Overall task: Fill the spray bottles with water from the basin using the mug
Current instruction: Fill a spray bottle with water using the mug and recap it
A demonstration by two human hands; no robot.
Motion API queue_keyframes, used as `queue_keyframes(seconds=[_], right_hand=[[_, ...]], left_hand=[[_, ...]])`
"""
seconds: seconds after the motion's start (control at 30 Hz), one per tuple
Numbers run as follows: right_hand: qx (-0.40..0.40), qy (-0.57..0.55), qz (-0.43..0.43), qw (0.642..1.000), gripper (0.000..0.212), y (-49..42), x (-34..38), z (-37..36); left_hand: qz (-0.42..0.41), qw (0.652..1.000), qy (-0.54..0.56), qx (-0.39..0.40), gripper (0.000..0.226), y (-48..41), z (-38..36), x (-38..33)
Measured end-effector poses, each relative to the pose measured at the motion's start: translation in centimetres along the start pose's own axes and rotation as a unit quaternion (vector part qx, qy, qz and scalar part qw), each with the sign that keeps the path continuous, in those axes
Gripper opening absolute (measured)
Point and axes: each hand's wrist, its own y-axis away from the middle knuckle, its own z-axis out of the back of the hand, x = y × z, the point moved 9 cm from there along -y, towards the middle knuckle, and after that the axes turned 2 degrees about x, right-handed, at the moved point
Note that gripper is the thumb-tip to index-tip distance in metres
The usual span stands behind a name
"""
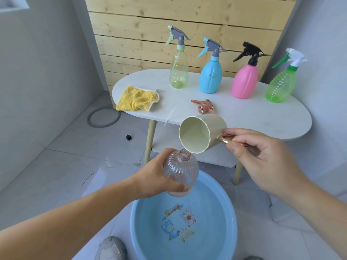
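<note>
Mug [201, 135] lip close beside bottle [181, 174] mouth, handle in right hand [262, 158] grip

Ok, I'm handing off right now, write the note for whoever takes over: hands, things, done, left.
Left hand grips the clear ribbed bottle, uncapped and tilted, above the basin of water.
Right hand holds the mug by its handle, tipped, rim just above the bottle's mouth; no water shows in it.
A loose spray head lies on the table; yellow bottle, blue bottle, pink bottle, green bottle stand there capped, fill unclear.
Done: this pour seems finished.
Left: probably more scoops, then screw the head on.
</note>
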Motion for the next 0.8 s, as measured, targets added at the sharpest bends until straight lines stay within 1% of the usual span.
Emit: queue_keyframes(seconds=[0.13,0.23,0.4,0.8], right_hand=[[0.0,0.019,0.021,1.0,0.011,0.0,0.5,-0.1],[0.001,0.044,0.036,0.998,0.017,0.0,1.0,-0.1],[-0.005,0.052,0.048,0.997,0.011,-0.1,1.3,0.0],[-0.013,0.074,0.065,0.995,0.013,-0.1,1.5,0.1]], left_hand=[[-0.002,1.0,0.005,0.002,0.1,-0.1,0.0,0.1],[-0.004,1.0,0.008,0.004,0.101,-0.1,0.0,0.0],[0.001,1.0,0.004,0.006,0.102,-0.1,0.0,0.3],[0.003,1.0,0.01,0.007,0.104,-0.3,0.1,0.6]])
